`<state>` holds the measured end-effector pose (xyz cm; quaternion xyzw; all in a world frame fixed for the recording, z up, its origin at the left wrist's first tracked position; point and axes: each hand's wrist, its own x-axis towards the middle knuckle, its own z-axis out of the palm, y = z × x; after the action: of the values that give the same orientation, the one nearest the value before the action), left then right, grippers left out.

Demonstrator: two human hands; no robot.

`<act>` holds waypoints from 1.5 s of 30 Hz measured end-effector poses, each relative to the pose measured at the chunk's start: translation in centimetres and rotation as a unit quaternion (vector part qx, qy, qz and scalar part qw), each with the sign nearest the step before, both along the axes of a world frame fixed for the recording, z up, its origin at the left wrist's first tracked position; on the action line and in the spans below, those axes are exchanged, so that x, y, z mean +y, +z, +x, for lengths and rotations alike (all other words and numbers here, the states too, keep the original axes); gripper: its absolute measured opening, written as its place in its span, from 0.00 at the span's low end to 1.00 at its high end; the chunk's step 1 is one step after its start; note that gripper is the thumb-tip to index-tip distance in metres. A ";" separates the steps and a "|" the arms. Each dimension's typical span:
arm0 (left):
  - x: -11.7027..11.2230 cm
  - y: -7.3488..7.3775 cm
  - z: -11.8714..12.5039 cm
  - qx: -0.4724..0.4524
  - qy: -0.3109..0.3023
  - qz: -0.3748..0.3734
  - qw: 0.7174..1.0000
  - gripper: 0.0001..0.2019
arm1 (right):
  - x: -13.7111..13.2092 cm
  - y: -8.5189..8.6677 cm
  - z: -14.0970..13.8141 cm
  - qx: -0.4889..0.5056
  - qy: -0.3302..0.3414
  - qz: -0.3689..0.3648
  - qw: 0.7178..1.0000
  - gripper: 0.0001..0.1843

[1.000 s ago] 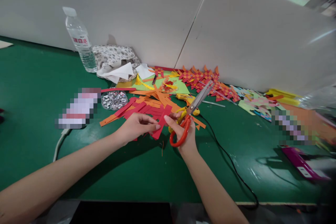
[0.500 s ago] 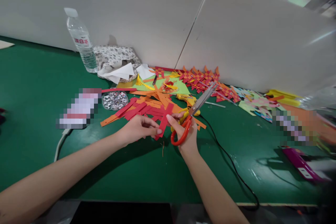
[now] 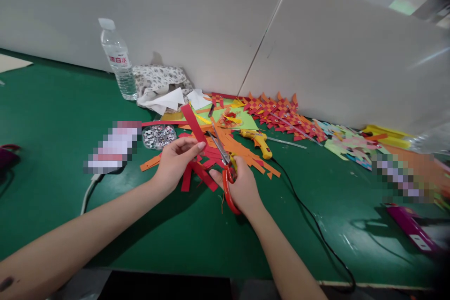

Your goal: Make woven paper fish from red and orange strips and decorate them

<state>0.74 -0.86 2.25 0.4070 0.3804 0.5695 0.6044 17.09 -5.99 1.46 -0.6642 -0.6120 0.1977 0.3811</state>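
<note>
My left hand point(image 3: 178, 159) pinches a red paper strip point(image 3: 193, 123) between thumb and fingers, its free end pointing up and away. In my right hand point(image 3: 241, 183) are scissors point(image 3: 228, 186) with red and yellow handles, the blades slightly parted and tilted up to the left, just right of the strip. Below and between the hands lie more red strips point(image 3: 204, 176). Orange strips point(image 3: 242, 147) spread beyond and to the right. A yellow glue gun point(image 3: 258, 142) rests behind my right hand.
A clear box of googly eyes point(image 3: 159, 137) and a blurred-out phone point(image 3: 114, 147) on a cable sit left. Behind stand a water bottle point(image 3: 119, 63) and a patterned pouch point(image 3: 161, 82). Woven red-and-orange paper fish point(image 3: 281, 115) pile along the partition. A black cord point(image 3: 312, 220) runs right.
My right hand has brought the scissors down and left, swinging the blades toward the strip. My left hand has moved slightly up, and its strip now points up to the left.
</note>
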 end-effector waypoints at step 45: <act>-0.2 0.4 0.1 -0.089 -0.056 -0.047 0.993 0.11 | -0.2 0.6 -0.4 -0.046 0.046 0.026 0.998 0.25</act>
<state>0.80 -1.09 2.65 0.3461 0.3284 0.5504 0.6852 16.67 -6.19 2.02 -0.6333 -0.6638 0.1682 0.3605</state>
